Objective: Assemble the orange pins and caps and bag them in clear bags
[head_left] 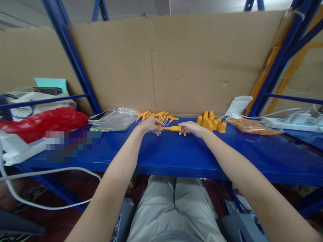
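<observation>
Both hands are over the blue shelf, with an orange plastic piece point(174, 128) lying level between them. It has a narrow ribbed shaft on the left and a wider cylinder on the right; I cannot tell if these are one part or two joined. My left hand point(151, 125) closes on the shaft end, partly hiding it. The fingers of my right hand point(191, 128) pinch the rim of the wide end. Behind my left hand lies a pile of orange T-shaped handles point(160, 116) with metal spiral tips. Several orange caps point(209, 121) stand just beyond my right hand.
A cardboard sheet point(191, 64) walls off the back of the blue shelf point(176, 154). To the left are a clear plastic bag point(118, 119) and a red bag point(47, 122). A bag of orange parts point(253, 126) and a white power strip point(290, 124) lie right.
</observation>
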Motion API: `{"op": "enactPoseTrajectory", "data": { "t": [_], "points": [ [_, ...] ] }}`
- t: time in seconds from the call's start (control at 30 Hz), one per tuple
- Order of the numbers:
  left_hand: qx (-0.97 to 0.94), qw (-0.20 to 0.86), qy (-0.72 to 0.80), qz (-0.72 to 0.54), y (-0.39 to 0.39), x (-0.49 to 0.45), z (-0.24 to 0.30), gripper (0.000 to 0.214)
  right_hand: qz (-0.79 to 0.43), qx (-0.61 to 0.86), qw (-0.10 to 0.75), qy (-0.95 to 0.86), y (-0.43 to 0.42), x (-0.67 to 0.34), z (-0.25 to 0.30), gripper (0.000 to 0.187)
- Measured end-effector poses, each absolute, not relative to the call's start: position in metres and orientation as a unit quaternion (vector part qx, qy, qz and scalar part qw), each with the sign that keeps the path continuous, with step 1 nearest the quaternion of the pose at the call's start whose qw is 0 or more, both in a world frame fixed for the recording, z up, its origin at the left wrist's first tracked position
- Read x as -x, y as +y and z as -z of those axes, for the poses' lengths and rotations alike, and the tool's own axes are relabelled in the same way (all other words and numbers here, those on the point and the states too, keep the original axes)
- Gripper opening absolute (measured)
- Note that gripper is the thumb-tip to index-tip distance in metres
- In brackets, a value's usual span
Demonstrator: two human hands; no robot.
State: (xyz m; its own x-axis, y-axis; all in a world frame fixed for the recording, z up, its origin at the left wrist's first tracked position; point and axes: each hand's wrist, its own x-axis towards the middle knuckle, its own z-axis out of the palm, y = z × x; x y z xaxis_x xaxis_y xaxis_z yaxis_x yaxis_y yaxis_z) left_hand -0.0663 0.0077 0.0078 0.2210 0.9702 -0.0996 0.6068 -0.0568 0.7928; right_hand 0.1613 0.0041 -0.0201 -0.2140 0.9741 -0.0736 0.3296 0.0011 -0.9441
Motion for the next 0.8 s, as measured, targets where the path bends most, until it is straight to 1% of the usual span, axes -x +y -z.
{"op": "enactPoseTrajectory", "data": {
  "t": [0.17, 0.6, 0.8],
  "points": [
    [-0.688, 0.355, 0.584, -0.245, 0.004, 0.0619, -0.0076, 0.038, -0.469, 0.527, 0.339, -0.622, 0.0048, -0.1609, 0.0207, 0.026],
    [-0.681, 0.343, 0.588, -0.271, 0.0031, 0.0573, -0.0063, 0.031, -0.468, 0.527, 0.341, -0.622, 0.0113, -0.1622, 0.0245, 0.027],
    [-0.688, 0.333, 0.575, -0.293, 0.0054, 0.0555, -0.0028, 0.038, -0.478, 0.516, 0.347, -0.62, 0.0117, -0.1634, 0.0251, 0.028]
  ]
}}
